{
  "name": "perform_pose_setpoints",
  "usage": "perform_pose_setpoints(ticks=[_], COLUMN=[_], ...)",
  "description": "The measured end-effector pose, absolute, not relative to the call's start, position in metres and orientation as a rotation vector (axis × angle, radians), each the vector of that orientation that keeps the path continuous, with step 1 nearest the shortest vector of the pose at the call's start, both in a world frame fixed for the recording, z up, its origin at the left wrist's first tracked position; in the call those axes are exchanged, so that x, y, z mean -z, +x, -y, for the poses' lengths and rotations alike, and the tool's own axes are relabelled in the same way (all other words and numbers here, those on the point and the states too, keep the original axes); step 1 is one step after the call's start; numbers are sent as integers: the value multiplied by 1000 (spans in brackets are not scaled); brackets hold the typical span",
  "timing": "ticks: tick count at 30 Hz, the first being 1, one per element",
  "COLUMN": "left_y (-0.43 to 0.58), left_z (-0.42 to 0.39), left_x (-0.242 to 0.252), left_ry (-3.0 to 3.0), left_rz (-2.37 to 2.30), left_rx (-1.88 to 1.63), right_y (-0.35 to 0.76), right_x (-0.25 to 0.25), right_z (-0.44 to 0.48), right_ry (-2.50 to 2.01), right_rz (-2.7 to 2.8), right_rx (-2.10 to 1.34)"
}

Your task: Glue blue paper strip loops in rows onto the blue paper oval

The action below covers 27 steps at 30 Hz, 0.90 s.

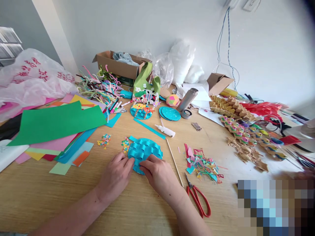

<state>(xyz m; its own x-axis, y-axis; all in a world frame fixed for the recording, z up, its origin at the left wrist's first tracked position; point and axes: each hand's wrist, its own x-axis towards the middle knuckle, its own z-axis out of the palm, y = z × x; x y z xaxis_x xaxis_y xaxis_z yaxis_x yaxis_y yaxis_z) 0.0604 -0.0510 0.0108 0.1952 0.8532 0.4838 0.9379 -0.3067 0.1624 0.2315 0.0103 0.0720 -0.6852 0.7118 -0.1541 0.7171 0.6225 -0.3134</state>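
Observation:
A round blue paper disc (145, 149) lies on the table in front of me, covered with rows of wavy, looped paper strips. My left hand (119, 172) has its fingers pinched together at the disc's near left edge. Closed in the same way, my right hand (158, 172) grips its near edge further right. Fingertips hide whether a single strip or the disc itself is pinched. Beyond the disc lie a loose blue paper strip (150, 128) and a white glue bottle (166, 130). Small piles of paper dots (125, 144) sit on the left.
Red-handled scissors (198, 198) and a thin wooden stick (174, 160) lie at my right, near paper scraps (203, 164). Coloured sheets (59, 123) are stacked left. Further back stand a metal flask (187, 100), blue discs (170, 113) and a cardboard box (118, 67).

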Motion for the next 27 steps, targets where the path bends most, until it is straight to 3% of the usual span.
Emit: perform_pose_setpoints(ticks=[12, 27], left_y=[58, 62], left_z=[57, 70], left_x=[-14, -13], left_ry=[-2316, -2446], left_rz=[1774, 1779], left_rx=[754, 411], right_y=[228, 232], right_x=[-65, -61], right_z=[-12, -14], right_ry=[1227, 1309], right_rz=[-2790, -2769], right_rx=[430, 461])
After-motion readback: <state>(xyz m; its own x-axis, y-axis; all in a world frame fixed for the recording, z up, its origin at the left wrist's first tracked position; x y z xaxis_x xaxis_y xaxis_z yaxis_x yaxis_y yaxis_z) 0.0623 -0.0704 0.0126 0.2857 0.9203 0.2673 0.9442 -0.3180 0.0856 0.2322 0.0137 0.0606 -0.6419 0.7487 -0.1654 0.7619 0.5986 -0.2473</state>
